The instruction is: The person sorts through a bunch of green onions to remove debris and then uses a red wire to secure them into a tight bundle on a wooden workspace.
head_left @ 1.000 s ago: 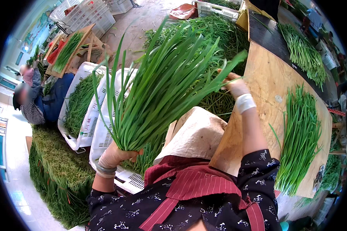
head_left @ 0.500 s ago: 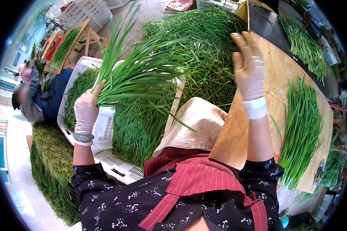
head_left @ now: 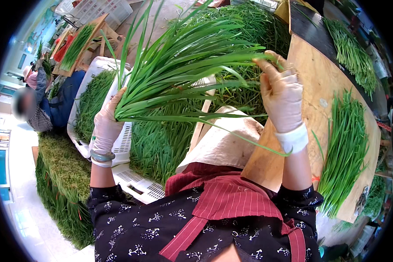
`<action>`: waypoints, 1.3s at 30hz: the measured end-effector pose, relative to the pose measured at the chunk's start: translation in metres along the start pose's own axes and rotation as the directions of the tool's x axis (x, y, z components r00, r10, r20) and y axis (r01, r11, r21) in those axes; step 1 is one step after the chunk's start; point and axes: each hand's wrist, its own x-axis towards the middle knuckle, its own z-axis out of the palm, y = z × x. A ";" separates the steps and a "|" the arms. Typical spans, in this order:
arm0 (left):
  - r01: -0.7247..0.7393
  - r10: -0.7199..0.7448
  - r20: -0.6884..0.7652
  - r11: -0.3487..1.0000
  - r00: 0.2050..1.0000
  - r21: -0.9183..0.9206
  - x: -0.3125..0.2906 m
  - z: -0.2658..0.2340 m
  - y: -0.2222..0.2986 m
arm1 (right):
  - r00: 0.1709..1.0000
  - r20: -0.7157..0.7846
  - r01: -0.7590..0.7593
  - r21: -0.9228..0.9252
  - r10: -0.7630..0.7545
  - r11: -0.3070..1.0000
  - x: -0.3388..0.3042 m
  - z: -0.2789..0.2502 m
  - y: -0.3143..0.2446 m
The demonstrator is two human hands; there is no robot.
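Note:
My left hand [head_left: 108, 124], in a pale glove with a bangle at the wrist, is closed round the lower ends of a fanned bunch of garlic chives [head_left: 174, 78]. The long leaves spread up and to the right. My right hand [head_left: 284, 94], also gloved, has its fingers curled over leaf tips at the bunch's right edge. A few loose leaves droop below, one reaching toward my right wrist. A sorted pile of garlic chives [head_left: 343, 153] lies on the wooden board [head_left: 308, 91] to my right.
A white crate [head_left: 91, 72] full of chives stands at the left. A large loose heap [head_left: 233, 91] lies ahead, beyond the pale cloth [head_left: 220, 142] over my lap. Bundled greens [head_left: 65, 192] are stacked at lower left. A person [head_left: 41, 102] sits at far left near a wooden stand [head_left: 81, 48].
My right hand has come down, its fingers curling from outstretched onto the leaf tips. The bunch in my left hand is fanned wider, its leaves stretching further right.

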 end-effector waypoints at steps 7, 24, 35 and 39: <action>-0.035 0.035 -0.018 0.999 0.999 -0.041 -0.002 0.017 0.022 | 0.978 -0.201 0.022 0.403 0.065 0.915 0.016 0.019 -0.042; 0.096 -0.090 0.032 0.946 0.995 -0.310 -0.012 0.059 0.031 | 0.540 0.804 -0.761 0.593 0.249 -0.263 -0.003 0.079 -0.053; -0.041 0.024 -0.090 0.979 0.996 -0.198 -0.014 0.066 0.031 | 0.587 0.804 -0.809 0.579 0.094 0.098 -0.018 0.023 -0.028; -0.032 0.017 -0.091 0.985 0.996 -0.167 -0.019 0.059 0.027 | 0.635 0.771 -0.766 0.624 0.036 0.154 -0.001 -0.013 0.008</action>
